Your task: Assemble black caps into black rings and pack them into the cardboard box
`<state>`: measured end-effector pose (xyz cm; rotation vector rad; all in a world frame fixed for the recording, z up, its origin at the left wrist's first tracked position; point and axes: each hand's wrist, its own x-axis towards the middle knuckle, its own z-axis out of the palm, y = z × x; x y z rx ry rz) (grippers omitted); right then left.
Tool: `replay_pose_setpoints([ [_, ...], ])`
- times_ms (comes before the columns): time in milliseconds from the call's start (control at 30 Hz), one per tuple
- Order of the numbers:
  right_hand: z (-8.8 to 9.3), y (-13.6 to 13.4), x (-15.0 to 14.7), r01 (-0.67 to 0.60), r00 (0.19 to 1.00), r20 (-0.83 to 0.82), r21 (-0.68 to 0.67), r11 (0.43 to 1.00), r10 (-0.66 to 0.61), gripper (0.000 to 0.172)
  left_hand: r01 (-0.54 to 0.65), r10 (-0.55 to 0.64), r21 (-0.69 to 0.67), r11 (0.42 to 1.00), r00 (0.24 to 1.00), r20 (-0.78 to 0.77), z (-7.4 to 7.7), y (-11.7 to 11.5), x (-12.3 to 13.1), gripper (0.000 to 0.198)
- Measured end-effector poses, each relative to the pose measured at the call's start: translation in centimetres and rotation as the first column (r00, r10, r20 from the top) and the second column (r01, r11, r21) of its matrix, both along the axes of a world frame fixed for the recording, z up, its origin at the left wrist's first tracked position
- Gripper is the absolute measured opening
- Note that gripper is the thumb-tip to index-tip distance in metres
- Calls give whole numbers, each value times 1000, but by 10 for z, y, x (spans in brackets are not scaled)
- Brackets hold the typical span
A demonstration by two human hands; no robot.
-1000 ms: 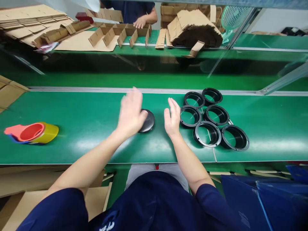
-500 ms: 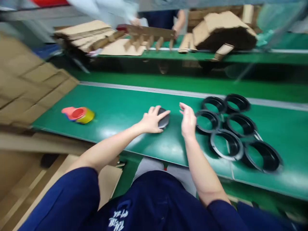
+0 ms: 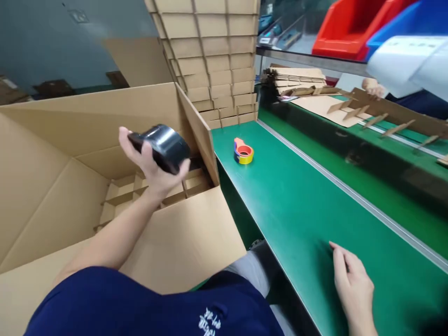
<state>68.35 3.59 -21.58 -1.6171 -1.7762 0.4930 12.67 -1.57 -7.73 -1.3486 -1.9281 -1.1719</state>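
My left hand (image 3: 150,161) is raised over a large open cardboard box (image 3: 52,186) and its fingers are wrapped round a black round part (image 3: 165,146). Cardboard dividers (image 3: 140,193) form cells at the bottom of the box, below the hand. My right hand (image 3: 353,287) rests on the green bench (image 3: 297,200) near its front edge, fingers lying loosely apart, holding nothing.
A tape dispenser in red and yellow (image 3: 242,151) sits at the far end of the bench. Stacked cardboard divider sheets (image 3: 213,56) rise behind the box. Another person's hand (image 3: 373,87) works with cardboard strips (image 3: 378,114) on the opposite bench. Red and blue bins (image 3: 350,23) are above.
My left hand took the black part off the bench and carried it left over the box. The view swung left, so the black rings are out of sight. My right hand lowered onto the bench.
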Motion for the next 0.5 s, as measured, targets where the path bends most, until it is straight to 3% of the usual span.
replay_pose_setpoints([
  [100, -4, 1, -42, -320, 933, 209, 116, 940, 292, 60, -298, 309, -155, 942, 950, 51, -13, 9, -83, 106],
  [167, -6, 2, -77, -513, 824, 352, 127, 849, 445, 57, -334, 441, -385, 860, 867, 233, -36, 23, -127, 103],
  [233, -9, 2, -109, -621, 712, 483, 93, 778, 510, 58, -293, 558, -585, 757, 756, 344, -65, 36, -162, 104],
  [333, -15, 2, -140, -646, 624, 613, 56, 762, 484, 64, -238, 662, -743, 626, 665, 345, -111, 50, -198, 105],
  [500, -22, 3, -146, -629, 573, 704, 48, 776, 420, 69, -195, 698, -817, 543, 646, 309, -169, 61, -230, 108],
])
